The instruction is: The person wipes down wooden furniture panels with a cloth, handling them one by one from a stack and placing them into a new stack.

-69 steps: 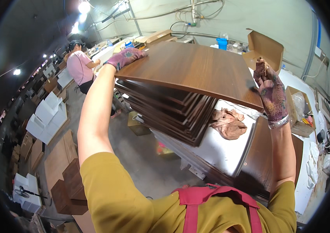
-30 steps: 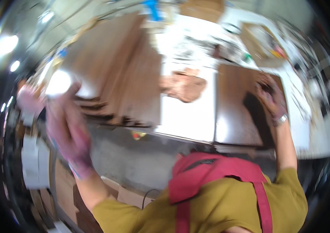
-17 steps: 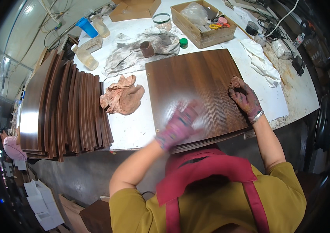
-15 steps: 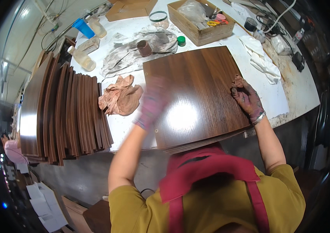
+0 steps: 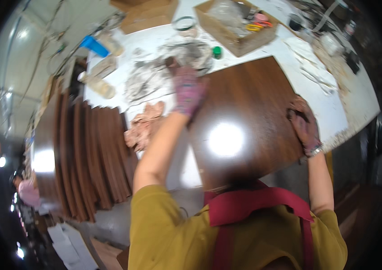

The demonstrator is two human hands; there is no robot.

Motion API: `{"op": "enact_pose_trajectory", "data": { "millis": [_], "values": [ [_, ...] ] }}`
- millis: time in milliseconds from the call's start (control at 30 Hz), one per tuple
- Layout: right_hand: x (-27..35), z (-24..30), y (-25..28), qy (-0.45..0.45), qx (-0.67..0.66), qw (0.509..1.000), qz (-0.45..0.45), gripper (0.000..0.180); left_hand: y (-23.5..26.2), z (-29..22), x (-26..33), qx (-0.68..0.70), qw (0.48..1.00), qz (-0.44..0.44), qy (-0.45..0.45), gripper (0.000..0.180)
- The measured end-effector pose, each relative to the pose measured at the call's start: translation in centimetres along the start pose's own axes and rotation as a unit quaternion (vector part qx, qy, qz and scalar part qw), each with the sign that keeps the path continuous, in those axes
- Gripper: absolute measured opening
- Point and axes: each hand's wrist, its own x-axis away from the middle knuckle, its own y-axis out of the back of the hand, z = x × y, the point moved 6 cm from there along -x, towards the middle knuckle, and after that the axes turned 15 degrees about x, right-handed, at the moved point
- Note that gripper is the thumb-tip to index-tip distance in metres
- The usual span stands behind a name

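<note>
A dark brown wood-grain panel lies on a stack of similar panels at the table's front edge. My left hand, in a stained pink-purple glove, is at the panel's far left corner, fingers forward and thumb apart. Its blurred fingertips are beside a small brown cup on a stained white cloth; whether they touch the cup is unclear. At the panel's right edge my right hand, also gloved, is curled round a small crumpled brown rag. A peach-coloured cloth lies left of the panel.
Many brown panels stand in a row at the left. Farther back are a plastic bottle, a blue cup, a green-lidded jar, a glass jar and an open cardboard box. A white cloth lies at the right.
My left hand has moved from the panel's left side away from me, to beside the brown cup. My right hand stays at the panel's right edge. The whole view has shifted and tilted.
</note>
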Motion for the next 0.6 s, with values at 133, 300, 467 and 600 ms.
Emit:
{"op": "enact_pose_trajectory", "data": {
  "millis": [133,300,467,600],
  "values": [
    [1.5,-2.1,-0.2,-0.086,-0.07,0.994,0.006,0.02,-6.2,-14.2,-0.9,0.154,0.979,0.1,-0.086,0.077],
    [2.4,-5.5,-2.6,-0.258,-0.764,0.59,0.028,0.022,-12.6,-19.9,-10.4,0.18,0.982,0.042,-0.039,0.076],
    [4.8,-8.9,1.0,-0.263,-0.807,0.528,0.001,0.029,-20.3,-32.0,-4.9,0.095,0.915,0.303,-0.25,0.062],
    [6.7,-14.7,6.7,-0.179,-0.593,0.784,-0.025,0.044,-11.8,-30.5,1.0,0.287,0.887,0.12,-0.341,0.057]
  ]
}}
